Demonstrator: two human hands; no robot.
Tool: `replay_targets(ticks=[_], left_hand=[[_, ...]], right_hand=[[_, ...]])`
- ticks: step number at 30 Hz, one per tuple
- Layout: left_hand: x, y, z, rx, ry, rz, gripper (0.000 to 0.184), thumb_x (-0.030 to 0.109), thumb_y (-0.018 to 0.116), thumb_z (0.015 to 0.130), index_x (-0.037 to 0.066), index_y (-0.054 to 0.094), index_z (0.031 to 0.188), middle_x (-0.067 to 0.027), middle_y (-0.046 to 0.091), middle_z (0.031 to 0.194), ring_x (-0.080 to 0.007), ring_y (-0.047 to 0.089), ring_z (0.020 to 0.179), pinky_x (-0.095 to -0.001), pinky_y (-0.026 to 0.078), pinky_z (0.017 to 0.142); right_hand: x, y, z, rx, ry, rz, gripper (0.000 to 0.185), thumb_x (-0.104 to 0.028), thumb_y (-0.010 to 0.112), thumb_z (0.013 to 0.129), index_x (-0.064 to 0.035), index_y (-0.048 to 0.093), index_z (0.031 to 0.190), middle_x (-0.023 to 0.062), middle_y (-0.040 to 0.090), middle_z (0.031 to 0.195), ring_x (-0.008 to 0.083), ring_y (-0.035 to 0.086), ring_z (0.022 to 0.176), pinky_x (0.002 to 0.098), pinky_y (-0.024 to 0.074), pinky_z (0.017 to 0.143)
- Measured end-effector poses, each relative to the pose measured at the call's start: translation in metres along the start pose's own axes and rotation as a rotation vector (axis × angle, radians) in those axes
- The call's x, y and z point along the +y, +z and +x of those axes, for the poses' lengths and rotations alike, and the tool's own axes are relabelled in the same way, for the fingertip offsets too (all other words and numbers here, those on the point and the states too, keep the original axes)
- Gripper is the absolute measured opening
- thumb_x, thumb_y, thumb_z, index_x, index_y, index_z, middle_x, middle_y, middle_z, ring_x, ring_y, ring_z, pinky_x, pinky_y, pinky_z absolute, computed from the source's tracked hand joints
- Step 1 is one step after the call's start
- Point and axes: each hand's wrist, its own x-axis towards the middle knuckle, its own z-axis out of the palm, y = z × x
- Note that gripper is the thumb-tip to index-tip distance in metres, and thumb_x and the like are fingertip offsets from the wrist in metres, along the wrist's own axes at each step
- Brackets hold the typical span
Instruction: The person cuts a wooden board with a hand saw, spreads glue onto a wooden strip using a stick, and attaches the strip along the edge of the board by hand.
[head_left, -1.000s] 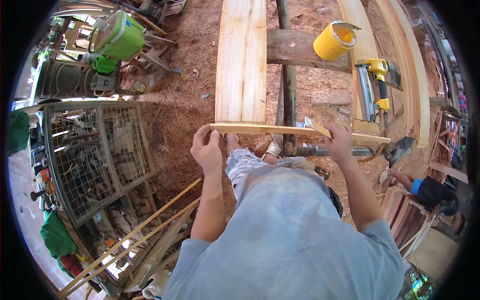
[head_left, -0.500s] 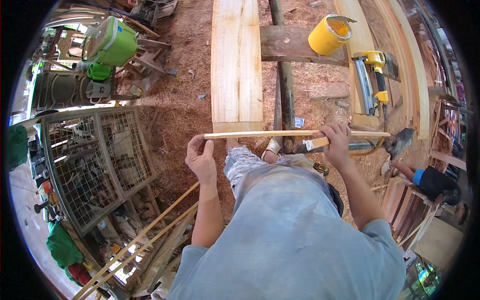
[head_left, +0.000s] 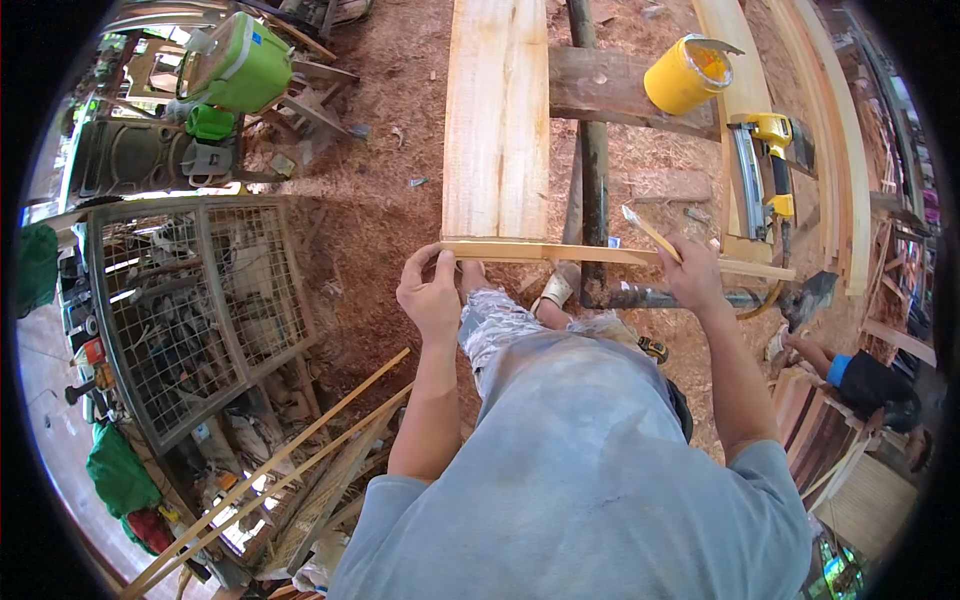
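Observation:
A long thin wood strip (head_left: 590, 253) runs crosswise in front of me, level with the near end of a wide pale board (head_left: 495, 130). My left hand (head_left: 430, 295) pinches its left end between thumb and fingers. Toward the other end, my right hand (head_left: 693, 275) is closed around the strip. Between the fingers of that same hand a small flat wooden stick (head_left: 656, 236) points up and left, its tip coated white. Whether the strip touches the board, I cannot tell.
Beyond the board stand a yellow tub (head_left: 685, 78) and a yellow nail gun (head_left: 770, 165) lying on planks. A green cooler (head_left: 245, 65) and a wire-mesh frame (head_left: 200, 310) are at left. At right another person (head_left: 870, 385) is bent over. Two wood strips (head_left: 300, 460) lean near my left elbow.
Both hands and the strip have shifted slightly toward the board's near end. The strip's broader face now shows. The white-tipped stick has swung from pointing left to pointing up and left.

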Motion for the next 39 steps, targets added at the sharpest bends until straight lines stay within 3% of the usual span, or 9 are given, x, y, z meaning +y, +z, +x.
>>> replay_targets(ticks=[2, 5, 11, 14, 17, 24, 30, 34, 39], left_hand=[[-0.002, 0.0, 0.0, 0.003, 0.003, 0.021, 0.017, 0.006, 0.072, 0.09, -0.004, 0.072, 0.103, -0.005, 0.072, 0.094, -0.0094, 0.065, 0.084, -0.0244, 0.052, 0.078], [-0.012, 0.0, 0.002, -0.028, -0.019, -0.04, 0.017, 0.003, 0.071, 0.09, -0.005, 0.071, 0.106, -0.0052, 0.071, 0.096, -0.0102, 0.065, 0.085, -0.025, 0.053, 0.078], [-0.044, -0.001, 0.009, -0.072, 0.103, -0.102, 0.021, -0.002, 0.069, 0.089, -0.006, 0.067, 0.109, -0.0127, 0.071, 0.107, -0.0177, 0.068, 0.096, -0.0298, 0.055, 0.087], [-0.025, 0.001, 0.005, -0.074, 0.037, -0.132, 0.023, -0.006, 0.066, 0.089, -0.008, 0.066, 0.112, -0.0141, 0.07, 0.111, -0.0204, 0.068, 0.101, -0.0313, 0.054, 0.092], [-0.019, -0.004, 0.006, -0.057, 0.071, -0.095, 0.025, -0.007, 0.065, 0.091, -0.01, 0.065, 0.115, -0.0159, 0.07, 0.113, -0.0217, 0.067, 0.104, -0.0324, 0.054, 0.095], [-0.011, -0.032, 0.004, 0.005, 0.058, -0.054, 0.025, -0.005, 0.063, 0.092, -0.01, 0.064, 0.117, -0.0155, 0.069, 0.111, -0.0207, 0.066, 0.101, -0.0323, 0.054, 0.09], [0.014, -0.026, -0.003, 0.033, 0.032, -0.08, 0.023, -0.007, 0.062, 0.092, -0.01, 0.065, 0.114, -0.0155, 0.07, 0.109, -0.02, 0.067, 0.097, -0.0304, 0.055, 0.087], [0.01, -0.006, -0.01, -0.038, 0.103, -0.156, 0.02, -0.008, 0.064, 0.09, -0.008, 0.066, 0.11, -0.0118, 0.07, 0.107, -0.0172, 0.067, 0.094, -0.0293, 0.055, 0.087], [-0.018, -0.008, 0.002, -0.029, 0.029, -0.174, 0.023, -0.007, 0.069, 0.088, -0.007, 0.068, 0.111, -0.0096, 0.071, 0.108, -0.0152, 0.067, 0.099, -0.0294, 0.053, 0.092]], right_hand=[[-0.002, 0.0, -0.001, -0.113, 0.166, 0.169, 0.019, -0.026, 0.064, 0.093, -0.0085, 0.068, 0.101, 0.0159, 0.068, 0.083, 0.0361, 0.064, 0.085, 0.0476, 0.0445, 0.082], [-0.01, -0.005, -0.002, -0.171, 0.203, 0.125, 0.022, -0.027, 0.063, 0.094, -0.0069, 0.067, 0.101, 0.0181, 0.067, 0.08, 0.0384, 0.064, 0.084, 0.0485, 0.0446, 0.083], [0.004, 0.014, -0.004, -0.101, 0.136, 0.075, 0.027, -0.031, 0.064, 0.092, -0.0071, 0.068, 0.106, 0.018, 0.068, 0.082, 0.039, 0.065, 0.088, 0.0499, 0.0472, 0.081], [-0.013, -0.006, -0.003, -0.168, 0.157, 0.025, 0.03, -0.033, 0.065, 0.091, -0.0083, 0.069, 0.108, 0.0173, 0.069, 0.083, 0.0402, 0.067, 0.086, 0.0508, 0.05, 0.081], [-0.008, 0.004, -0.009, -0.078, 0.087, 0.062, 0.028, -0.033, 0.064, 0.09, -0.0117, 0.069, 0.109, 0.0145, 0.07, 0.083, 0.0381, 0.068, 0.085, 0.0505, 0.049, 0.08], [-0.031, 0.013, -0.006, -0.037, -0.001, 0.082, 0.02, -0.029, 0.064, 0.087, -0.0145, 0.069, 0.1, 0.0098, 0.071, 0.083, 0.0311, 0.068, 0.089, 0.0465, 0.0437, 0.084], [-0.04, 0.008, 0.002, -0.169, 0.057, 0.077, 0.026, -0.033, 0.062, 0.091, -0.0134, 0.071, 0.105, 0.0116, 0.071, 0.088, 0.0335, 0.066, 0.092, 0.0477, 0.0444, 0.089], [-0.008, 0.014, 0.004, -0.193, 0.134, 0.075, 0.032, -0.038, 0.063, 0.092, -0.0122, 0.074, 0.107, 0.0168, 0.07, 0.093, 0.0373, 0.065, 0.093, 0.0508, 0.0482, 0.084], [0.002, 0.017, 0.005, -0.104, 0.107, 0.131, 0.026, -0.031, 0.062, 0.094, -0.0106, 0.071, 0.106, 0.0175, 0.071, 0.09, 0.0373, 0.067, 0.087, 0.0483, 0.0501, 0.079]])
